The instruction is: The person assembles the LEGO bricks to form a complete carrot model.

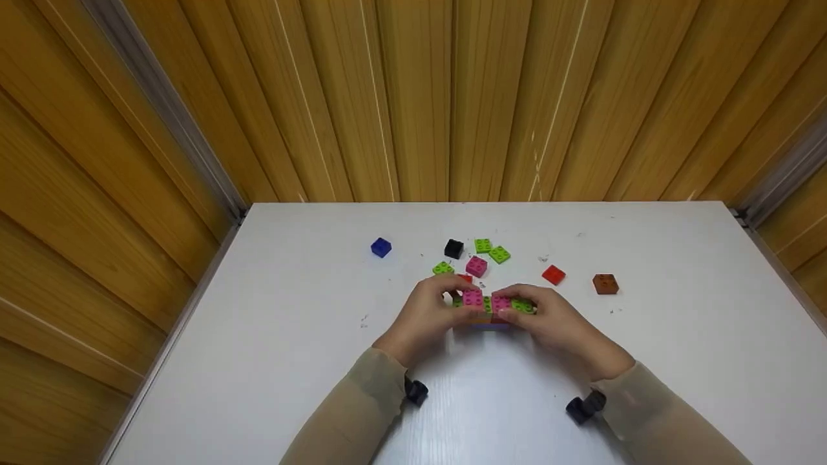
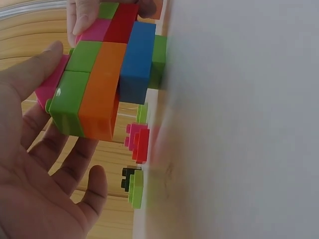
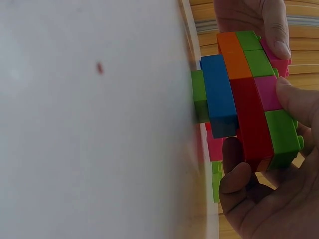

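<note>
Both hands hold a built block of toy bricks at the near middle of the table. My left hand (image 1: 431, 305) pinches a pink brick (image 1: 472, 298) on top of its left part, thumb in front and fingers behind. The right hand (image 1: 549, 318) grips the right end, its thumb on another pink brick (image 3: 268, 93) in the upper row and fingers curled round the end of a dark red brick (image 3: 251, 117). Green bricks (image 2: 72, 94) fill the rest of that row, above an orange brick (image 2: 102, 89). Underneath are a blue brick (image 2: 137, 62) and a lower green brick (image 3: 200, 97).
Loose bricks lie beyond the hands: blue (image 1: 381, 247), black (image 1: 454, 248), pink (image 1: 477, 266), several green (image 1: 499, 254), red (image 1: 554, 275) and brown (image 1: 606, 284). A wood-look panel wall (image 1: 420, 97) rises behind the white table (image 1: 291, 258).
</note>
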A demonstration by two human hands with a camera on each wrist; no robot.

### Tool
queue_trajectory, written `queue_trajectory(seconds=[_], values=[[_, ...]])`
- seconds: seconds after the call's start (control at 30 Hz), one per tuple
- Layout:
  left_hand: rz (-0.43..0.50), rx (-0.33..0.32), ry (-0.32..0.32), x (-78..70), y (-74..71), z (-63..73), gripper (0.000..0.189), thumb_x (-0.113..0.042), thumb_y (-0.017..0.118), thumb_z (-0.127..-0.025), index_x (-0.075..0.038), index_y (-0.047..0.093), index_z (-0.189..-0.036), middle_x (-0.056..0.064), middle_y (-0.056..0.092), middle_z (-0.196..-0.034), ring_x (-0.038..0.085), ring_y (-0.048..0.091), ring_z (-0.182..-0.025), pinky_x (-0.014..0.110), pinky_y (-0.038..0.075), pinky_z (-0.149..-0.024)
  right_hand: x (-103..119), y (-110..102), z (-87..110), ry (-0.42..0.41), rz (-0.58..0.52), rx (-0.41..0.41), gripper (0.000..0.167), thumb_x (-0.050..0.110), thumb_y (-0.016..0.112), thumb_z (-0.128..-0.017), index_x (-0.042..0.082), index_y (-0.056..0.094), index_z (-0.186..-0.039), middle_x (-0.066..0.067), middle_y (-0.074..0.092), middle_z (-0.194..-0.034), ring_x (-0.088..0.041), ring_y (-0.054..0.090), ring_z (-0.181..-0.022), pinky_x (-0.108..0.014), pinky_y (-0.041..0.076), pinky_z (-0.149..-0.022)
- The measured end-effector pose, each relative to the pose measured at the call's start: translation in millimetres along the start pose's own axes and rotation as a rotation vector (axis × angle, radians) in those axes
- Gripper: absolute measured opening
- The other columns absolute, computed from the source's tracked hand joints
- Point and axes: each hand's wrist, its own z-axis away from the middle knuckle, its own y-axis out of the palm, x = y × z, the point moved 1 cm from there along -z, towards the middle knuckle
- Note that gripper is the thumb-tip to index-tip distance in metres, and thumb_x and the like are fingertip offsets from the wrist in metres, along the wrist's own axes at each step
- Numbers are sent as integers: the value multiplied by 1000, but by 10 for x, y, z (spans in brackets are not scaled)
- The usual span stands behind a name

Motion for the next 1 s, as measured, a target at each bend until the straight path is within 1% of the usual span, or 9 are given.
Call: queue_trajectory(seconds=[0.1,0.23,0.37,0.47,0.57,0.6,0.67,0.87,1.0], values=[[8,2,9,20,20,18,27,-31,92,-98,-30,84,-124,-12,78,-133,15,67,-133,50,54,-122,-4,-8,8,17,-1,0,39,33,77,-109,15,76,-144,-12,73,-152,-40,62,-149,-68,44,-128],[42,26,-7,52,39,28,27,-42,85,-103,-30,80,-126,-10,75,-136,16,64,-133,49,54,-120,3,-11,14,32,0,2,40,34,77,-109,15,76,-144,-13,73,-152,-38,63,-144,-66,46,-126],[131,43,-80,57,74,36,26,-50,74,-109,-28,75,-124,-8,72,-131,16,61,-128,45,51,-118,13,-5,11,41,-1,9,42,37,77,-108,16,75,-145,-12,73,-151,-33,64,-137,-62,47,-124],[223,29,-130,35,107,34,24,-44,72,-111,-22,74,-122,-3,70,-128,17,59,-124,39,50,-114,22,0,7,40,-1,12,43,38,77,-108,16,75,-145,-12,74,-151,-32,65,-136,-64,47,-125],[302,6,-155,0,129,26,19,-33,73,-112,-15,75,-119,1,68,-127,19,58,-120,33,52,-107,29,2,3,36,-3,13,43,38,76,-109,16,75,-145,-11,74,-150,-33,65,-138,-66,46,-126],[315,0,-158,-8,134,22,18,-30,73,-111,-14,75,-118,2,68,-128,20,58,-120,31,52,-105,30,2,2,34,-3,12,43,38,76,-109,15,75,-145,-11,74,-150,-34,65,-138,-66,46,-126],[323,-9,-178,-28,136,21,15,-27,74,-111,-14,75,-117,1,68,-128,19,58,-120,28,52,-103,31,2,3,33,1,9,42,38,76,-109,16,75,-145,-10,75,-150,-33,65,-139,-66,46,-126],[316,-11,-186,-55,131,16,16,-26,77,-109,-13,75,-118,2,69,-123,18,57,-116,28,50,-100,33,5,12,28,-4,-2,39,34,77,-109,16,76,-143,-10,75,-148,-31,65,-135,-59,47,-122],[283,1,-190,-44,118,24,18,-32,77,-109,-17,75,-119,-1,69,-123,17,57,-118,31,50,-102,35,3,16,41,-9,0,38,35,76,-109,17,76,-144,-10,74,-149,-30,64,-134,-57,47,-121]])
